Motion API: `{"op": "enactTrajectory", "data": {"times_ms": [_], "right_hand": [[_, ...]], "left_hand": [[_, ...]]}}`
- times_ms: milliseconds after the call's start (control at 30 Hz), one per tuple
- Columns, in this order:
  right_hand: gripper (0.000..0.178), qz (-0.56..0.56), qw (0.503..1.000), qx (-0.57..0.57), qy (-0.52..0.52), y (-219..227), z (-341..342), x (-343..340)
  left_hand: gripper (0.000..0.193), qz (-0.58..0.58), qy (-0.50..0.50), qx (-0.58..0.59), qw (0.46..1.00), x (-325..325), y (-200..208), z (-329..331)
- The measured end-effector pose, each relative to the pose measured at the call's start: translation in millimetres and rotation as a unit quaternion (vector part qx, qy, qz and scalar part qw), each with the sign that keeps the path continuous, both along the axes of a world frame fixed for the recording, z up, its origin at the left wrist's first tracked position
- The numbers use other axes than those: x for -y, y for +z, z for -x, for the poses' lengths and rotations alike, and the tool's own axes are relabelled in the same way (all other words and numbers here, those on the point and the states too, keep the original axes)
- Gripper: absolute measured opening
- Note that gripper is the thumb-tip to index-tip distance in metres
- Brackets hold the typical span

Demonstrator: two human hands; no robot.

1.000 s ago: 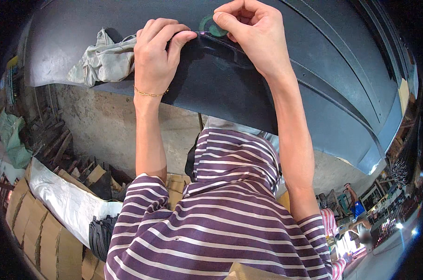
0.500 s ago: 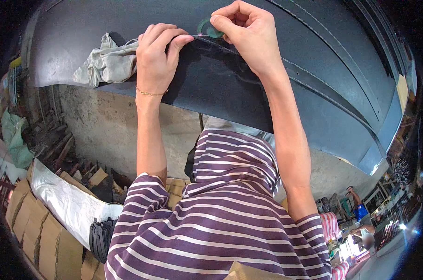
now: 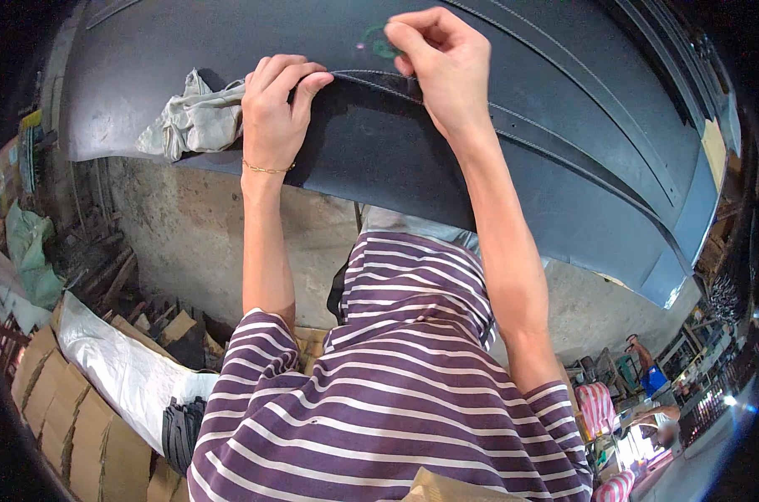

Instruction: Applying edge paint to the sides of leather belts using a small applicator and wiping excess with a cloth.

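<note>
My left hand point(image 3: 276, 109) pinches the near-left end of a long black strap point(image 3: 564, 152) with pale stitching along its edges. From there the strap runs rightward under my right hand point(image 3: 453, 74) and curves off across the dark tabletop point(image 3: 371, 159). My right hand hovers just above the strap, thumb and fingers pinched together. What sits between those fingertips, if anything, is too small to make out. A crumpled grey-white cloth point(image 3: 197, 124) lies beside my left hand, partly hidden by it.
More stitched black strips point(image 3: 593, 79) lie along the far right of the table. Stacked brown cardboard point(image 3: 57, 402) and a white sack point(image 3: 120, 368) are on the floor at lower left. Another person point(image 3: 657, 418) is in the background at lower right.
My right hand has lifted away from the strap's end, widening the gap to my left fingertips. My left hand keeps its pinch; the whole view has shifted slightly.
</note>
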State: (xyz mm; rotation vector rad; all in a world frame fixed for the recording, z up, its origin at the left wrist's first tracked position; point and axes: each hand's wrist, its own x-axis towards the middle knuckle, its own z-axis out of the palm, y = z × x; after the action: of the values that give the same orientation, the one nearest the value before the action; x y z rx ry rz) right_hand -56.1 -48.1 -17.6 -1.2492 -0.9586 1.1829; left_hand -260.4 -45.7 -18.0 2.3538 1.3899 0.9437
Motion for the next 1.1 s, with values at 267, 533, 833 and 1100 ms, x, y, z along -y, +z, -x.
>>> {"op": "enactTrajectory", "data": {"times_ms": [267,533,833,1100], "right_hand": [[0.007,-0.054,0.983,0.049,-0.168,0,-58,41],[0.006,-0.09,0.98,0.017,-0.174,-7,-53,41],[0.006,-0.112,0.973,-0.066,-0.19,-5,-54,45],[0.005,-0.11,0.977,-0.055,-0.176,-5,-55,46]], "left_hand": [[0.02,0.025,0.019,-0.032,0.999,16,39,16],[0.032,0.026,0.223,-0.062,0.973,24,-2,100],[0.023,0.002,0.105,-0.004,0.994,49,7,-22],[0.022,0.168,0.15,0.03,0.974,21,8,-16]]}}
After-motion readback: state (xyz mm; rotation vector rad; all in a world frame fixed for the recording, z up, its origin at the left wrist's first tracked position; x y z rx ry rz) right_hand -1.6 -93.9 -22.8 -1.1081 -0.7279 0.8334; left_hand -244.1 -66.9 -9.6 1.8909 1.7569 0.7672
